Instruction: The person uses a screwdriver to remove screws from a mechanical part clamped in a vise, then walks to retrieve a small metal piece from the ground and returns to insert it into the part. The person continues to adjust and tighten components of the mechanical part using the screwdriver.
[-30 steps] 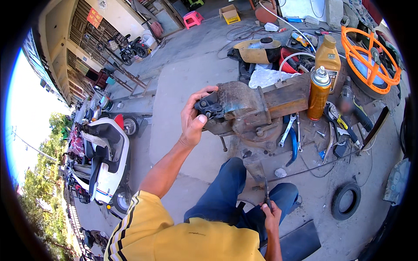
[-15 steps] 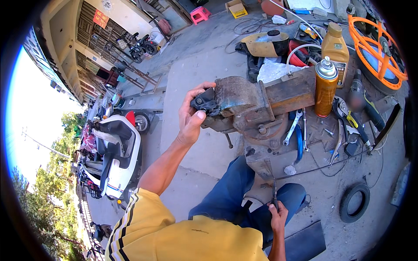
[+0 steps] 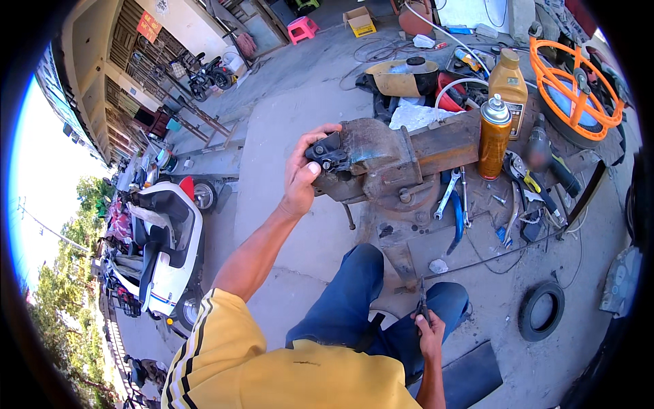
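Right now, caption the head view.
Left hand steadies a small dark part at a rusty bench vise.

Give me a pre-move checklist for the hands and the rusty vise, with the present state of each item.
1. Left hand grips the dark part at the rusty vise: ok.
2. Dark part clamped in the vise: cannot tell.
3. Right hand holds a thin dark tool by the knee: ok.
4. Spray can upright beside the vise, apart from both hands: ok.
5. Blue-handled pliers and loose tools lie below the vise: not ok.
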Demonstrator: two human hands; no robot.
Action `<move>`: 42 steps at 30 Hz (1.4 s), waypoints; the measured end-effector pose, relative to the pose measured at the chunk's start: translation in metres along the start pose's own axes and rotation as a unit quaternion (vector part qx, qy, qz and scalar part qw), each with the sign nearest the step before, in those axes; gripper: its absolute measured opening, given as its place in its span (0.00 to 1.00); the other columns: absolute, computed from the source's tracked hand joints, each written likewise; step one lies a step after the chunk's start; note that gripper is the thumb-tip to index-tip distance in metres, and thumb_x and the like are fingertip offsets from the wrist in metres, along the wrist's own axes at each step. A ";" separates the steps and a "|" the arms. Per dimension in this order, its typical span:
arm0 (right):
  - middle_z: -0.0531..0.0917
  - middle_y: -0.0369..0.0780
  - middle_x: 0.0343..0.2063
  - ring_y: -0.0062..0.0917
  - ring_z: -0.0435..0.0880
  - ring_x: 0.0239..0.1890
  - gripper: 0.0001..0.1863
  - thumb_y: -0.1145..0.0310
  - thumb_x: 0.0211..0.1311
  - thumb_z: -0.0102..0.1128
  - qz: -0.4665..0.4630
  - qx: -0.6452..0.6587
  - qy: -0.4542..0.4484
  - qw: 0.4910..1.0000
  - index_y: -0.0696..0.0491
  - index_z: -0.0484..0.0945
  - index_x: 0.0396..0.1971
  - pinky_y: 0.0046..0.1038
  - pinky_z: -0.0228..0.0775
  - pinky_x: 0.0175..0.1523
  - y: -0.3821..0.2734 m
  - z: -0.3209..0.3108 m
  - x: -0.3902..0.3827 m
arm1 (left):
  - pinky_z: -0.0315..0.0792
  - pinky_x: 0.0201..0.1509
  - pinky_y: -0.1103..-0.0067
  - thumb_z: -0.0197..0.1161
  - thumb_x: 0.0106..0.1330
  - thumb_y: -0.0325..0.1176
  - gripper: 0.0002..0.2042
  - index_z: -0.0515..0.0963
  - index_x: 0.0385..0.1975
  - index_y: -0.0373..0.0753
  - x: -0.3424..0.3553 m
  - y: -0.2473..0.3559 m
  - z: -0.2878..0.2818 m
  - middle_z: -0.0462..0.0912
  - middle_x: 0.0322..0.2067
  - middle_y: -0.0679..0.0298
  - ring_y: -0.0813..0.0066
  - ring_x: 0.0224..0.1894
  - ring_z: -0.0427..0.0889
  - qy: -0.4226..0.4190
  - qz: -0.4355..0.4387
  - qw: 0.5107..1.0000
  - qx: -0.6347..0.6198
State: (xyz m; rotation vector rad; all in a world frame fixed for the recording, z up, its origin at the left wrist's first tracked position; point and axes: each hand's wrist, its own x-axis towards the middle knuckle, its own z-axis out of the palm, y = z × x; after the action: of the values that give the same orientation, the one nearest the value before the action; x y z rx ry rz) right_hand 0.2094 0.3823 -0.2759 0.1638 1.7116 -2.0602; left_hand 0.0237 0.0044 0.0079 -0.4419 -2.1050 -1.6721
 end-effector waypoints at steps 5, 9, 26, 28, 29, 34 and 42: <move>0.78 0.28 0.26 0.14 0.72 0.29 0.14 0.61 0.75 0.67 0.000 0.003 0.016 1.000 0.58 0.86 0.38 0.22 0.64 0.37 0.001 0.005 -0.003 | 0.67 0.75 0.68 0.64 0.64 0.46 0.30 0.72 0.61 0.32 0.004 0.007 0.007 0.72 0.72 0.50 0.66 0.69 0.75 0.006 -0.012 1.000 0.012; 0.80 0.31 0.35 0.16 0.74 0.36 0.14 0.61 0.76 0.64 -0.118 -0.019 0.045 0.992 0.60 0.85 0.38 0.22 0.65 0.43 -0.034 0.032 -0.012 | 0.67 0.75 0.68 0.66 0.63 0.46 0.30 0.73 0.61 0.33 0.003 0.001 0.010 0.72 0.71 0.51 0.67 0.69 0.74 0.006 -0.020 1.000 -0.018; 0.80 0.41 0.57 0.38 0.76 0.58 0.16 0.63 0.60 0.75 -0.437 -0.621 0.060 0.648 0.57 0.84 0.42 0.42 0.67 0.62 -0.198 0.101 0.099 | 0.64 0.76 0.69 0.69 0.65 0.48 0.31 0.74 0.62 0.34 0.000 -0.007 0.007 0.73 0.72 0.53 0.68 0.70 0.72 0.002 0.006 1.000 -0.014; 0.80 0.42 0.57 0.39 0.76 0.59 0.17 0.63 0.60 0.75 -0.446 -0.629 0.081 0.632 0.57 0.83 0.43 0.43 0.67 0.62 -0.191 0.102 0.097 | 0.64 0.76 0.69 0.69 0.65 0.48 0.31 0.74 0.62 0.34 0.001 -0.012 0.005 0.73 0.71 0.53 0.67 0.70 0.72 -0.004 0.024 1.000 0.008; 0.80 0.42 0.57 0.39 0.76 0.59 0.17 0.63 0.60 0.75 -0.449 -0.632 0.091 0.626 0.57 0.83 0.43 0.43 0.67 0.62 -0.189 0.104 0.096 | 0.64 0.76 0.69 0.69 0.65 0.48 0.31 0.74 0.62 0.34 0.000 -0.014 0.003 0.73 0.71 0.53 0.67 0.70 0.72 -0.008 0.031 0.999 0.021; 0.83 0.43 0.52 0.40 0.81 0.54 0.12 0.66 0.67 0.72 -0.384 -0.605 0.097 0.691 0.58 0.83 0.42 0.40 0.73 0.57 -0.197 0.109 0.084 | 0.61 0.77 0.68 0.68 0.65 0.44 0.29 0.74 0.62 0.34 -0.002 -0.009 -0.001 0.74 0.69 0.55 0.66 0.71 0.70 -0.007 0.054 0.998 0.044; 0.88 0.37 0.34 0.18 0.81 0.37 0.20 0.59 0.82 0.61 -0.195 -0.208 0.047 0.957 0.65 0.85 0.47 0.27 0.75 0.45 -0.264 0.107 0.012 | 0.62 0.77 0.67 0.66 0.61 0.39 0.26 0.75 0.59 0.35 0.000 -0.007 0.006 0.78 0.67 0.58 0.62 0.69 0.72 0.004 0.066 0.996 0.059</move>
State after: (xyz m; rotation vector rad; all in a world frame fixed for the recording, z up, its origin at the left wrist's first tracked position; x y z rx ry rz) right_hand 0.1102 0.3100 -0.0189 -0.2320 2.3452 -1.9075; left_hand 0.0193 0.0087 0.0004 -0.5240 -2.1065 -1.4650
